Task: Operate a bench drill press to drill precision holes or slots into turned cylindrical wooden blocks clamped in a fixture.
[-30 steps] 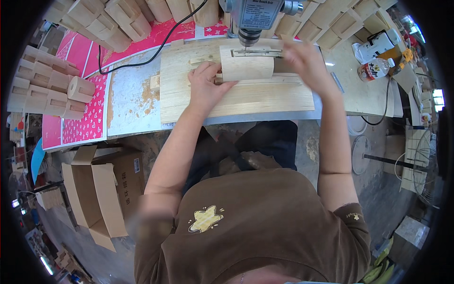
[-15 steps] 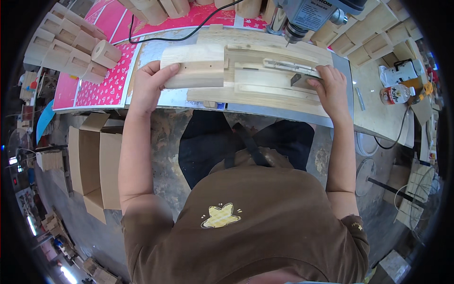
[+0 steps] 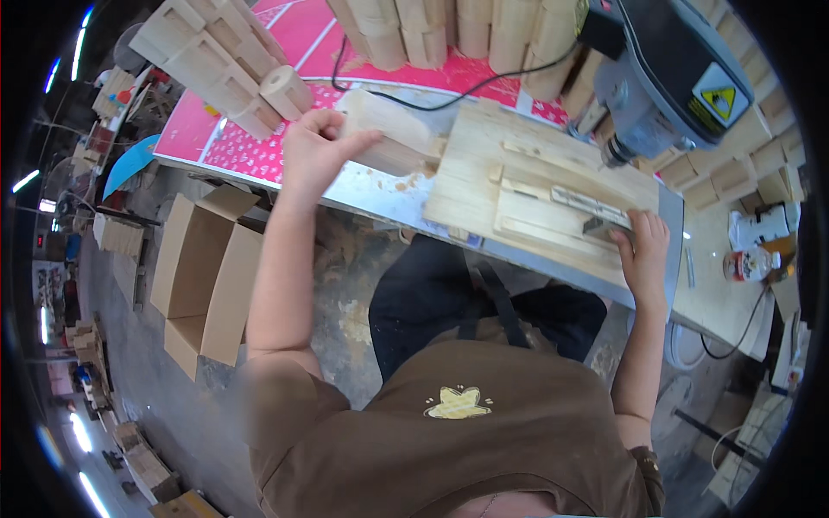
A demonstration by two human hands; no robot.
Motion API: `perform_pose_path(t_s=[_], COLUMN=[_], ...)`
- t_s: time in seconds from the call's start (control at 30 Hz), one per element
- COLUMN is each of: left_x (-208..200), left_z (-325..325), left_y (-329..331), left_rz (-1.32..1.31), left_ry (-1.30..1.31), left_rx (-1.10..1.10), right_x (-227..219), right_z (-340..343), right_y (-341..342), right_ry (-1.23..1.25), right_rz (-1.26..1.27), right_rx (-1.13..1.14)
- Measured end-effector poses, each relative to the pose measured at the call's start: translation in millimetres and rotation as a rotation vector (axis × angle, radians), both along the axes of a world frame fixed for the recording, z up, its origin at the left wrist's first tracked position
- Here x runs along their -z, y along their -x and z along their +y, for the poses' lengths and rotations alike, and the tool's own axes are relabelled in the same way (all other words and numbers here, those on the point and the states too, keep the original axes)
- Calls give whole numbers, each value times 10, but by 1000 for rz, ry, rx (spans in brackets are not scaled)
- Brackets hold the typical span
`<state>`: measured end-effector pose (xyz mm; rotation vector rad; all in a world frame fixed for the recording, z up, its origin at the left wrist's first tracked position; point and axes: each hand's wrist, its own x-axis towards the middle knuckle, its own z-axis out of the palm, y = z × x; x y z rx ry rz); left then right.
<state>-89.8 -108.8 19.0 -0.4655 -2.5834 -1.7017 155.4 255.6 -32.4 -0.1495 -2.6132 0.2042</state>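
My left hand is at the left end of a pale wooden block, its thumb over the edge and its fingers curled behind. The block lies left of a wooden jig board, above the metal table top. My right hand is at the jig's right end. Its thumb and fingers close on the dark lever of a toggle clamp, whose pale metal bar runs along the jig. Between the jig's wooden strips no block lies. Above the jig's far right hangs the drill press chuck.
Stacked wooden cylinders stand at the back left, with more along the back. A black cable crosses behind the block. An open cardboard box stands on the floor at left. A bottle stands at right.
My left hand has drawn the wooden block off the jig, to the left and away from me. My right hand stays at the clamp lever. The whole view has tilted and shifted.
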Motion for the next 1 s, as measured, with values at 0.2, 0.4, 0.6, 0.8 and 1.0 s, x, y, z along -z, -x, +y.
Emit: perform_pose_path(t_s=[0.2,0.4,0.6,0.8,1.0], left_x=[-407,-318,-189,324,712], left_z=[-469,-671,-573,500,1846], left_y=[1139,2134,2306,1745,1689], left_rz=[677,460,475,1009,423], left_ry=[617,947,978,438,-23], left_rx=[-200,-414,-534,-371,-332], right_x=[-9,-33,-63,-51,-55], right_z=[-58,-86,-135,-109,-93], right_y=[5,25,46,58,84], right_ry=[45,82,69,40,81], right_rz=[-30,-64,-25,-18,-40], right_rx=[41,66,67,72,79])
